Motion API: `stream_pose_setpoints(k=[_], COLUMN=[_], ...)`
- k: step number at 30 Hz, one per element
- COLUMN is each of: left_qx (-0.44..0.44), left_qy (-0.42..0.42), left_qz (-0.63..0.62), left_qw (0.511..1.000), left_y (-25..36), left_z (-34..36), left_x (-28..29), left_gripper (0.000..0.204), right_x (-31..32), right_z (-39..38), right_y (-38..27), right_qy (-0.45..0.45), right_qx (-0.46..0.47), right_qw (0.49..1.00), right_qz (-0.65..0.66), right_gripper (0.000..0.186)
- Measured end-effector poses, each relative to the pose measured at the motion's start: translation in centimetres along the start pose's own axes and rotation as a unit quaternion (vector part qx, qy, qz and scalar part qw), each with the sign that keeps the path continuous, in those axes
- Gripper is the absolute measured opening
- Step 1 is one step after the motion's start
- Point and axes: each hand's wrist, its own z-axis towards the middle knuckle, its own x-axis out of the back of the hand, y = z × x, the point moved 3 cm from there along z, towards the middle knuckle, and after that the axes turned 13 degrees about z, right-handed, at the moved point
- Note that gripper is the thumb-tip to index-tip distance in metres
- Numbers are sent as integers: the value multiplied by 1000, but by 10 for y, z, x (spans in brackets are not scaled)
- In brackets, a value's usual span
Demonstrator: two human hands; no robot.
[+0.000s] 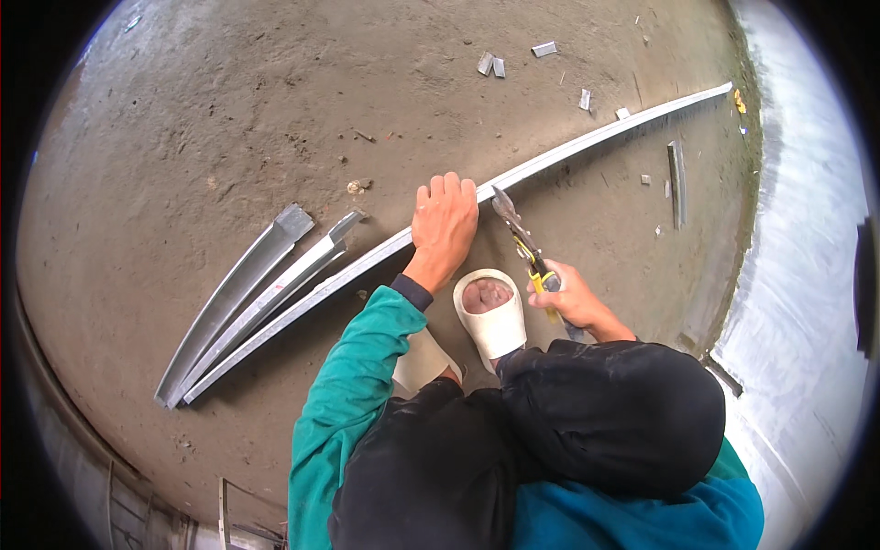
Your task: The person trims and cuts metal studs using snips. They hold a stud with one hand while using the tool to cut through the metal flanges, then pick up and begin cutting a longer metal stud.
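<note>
A long, thin metal channel (568,148) runs slantwise across the floor in front of my feet. My left hand (445,220) is closed over the channel near its middle. In my right hand (573,298) are tin snips (524,236) with yellow-and-black handles. Their blades reach up to the channel's near edge, just right of my left hand. Whether the blades have metal between them I cannot tell. Two shorter metal channels (240,277) lie to the left, close beside the long one's near-left end.
Several small metal offcuts (544,49) lie scattered on the rough concrete floor (229,119). A short metal strip (677,185) rests at the right, near a pale wall (802,229). My feet in cream-coloured slippers (495,323) are below the channel.
</note>
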Motion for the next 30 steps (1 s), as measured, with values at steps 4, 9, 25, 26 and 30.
stream_pose_setpoints(k=[4,9,25,26,30], left_qx=[-1,-1,50,48,30], left_qy=[-4,-11,-154,-150,-178], left_qz=[7,8,-92,-105,-82], left_qw=[1000,1000,982,982,980], left_y=[-4,-3,-26,-21,-18], left_z=[-3,0,16,22,26], left_x=[-1,-1,3,6,17], left_gripper=[13,18,30,28,26], right_x=[-7,-2,11,18,27], right_z=[-1,-2,-23,-28,-41], right_y=[-10,-19,-10,-8,-6], right_qy=[56,40,-31,-11,1], right_qx=[19,-23,-57,-59,-17], right_qw=[995,996,996,996,997], right_qz=[-75,-75,-63,-72,-75], right_gripper=[43,45,38,38,39])
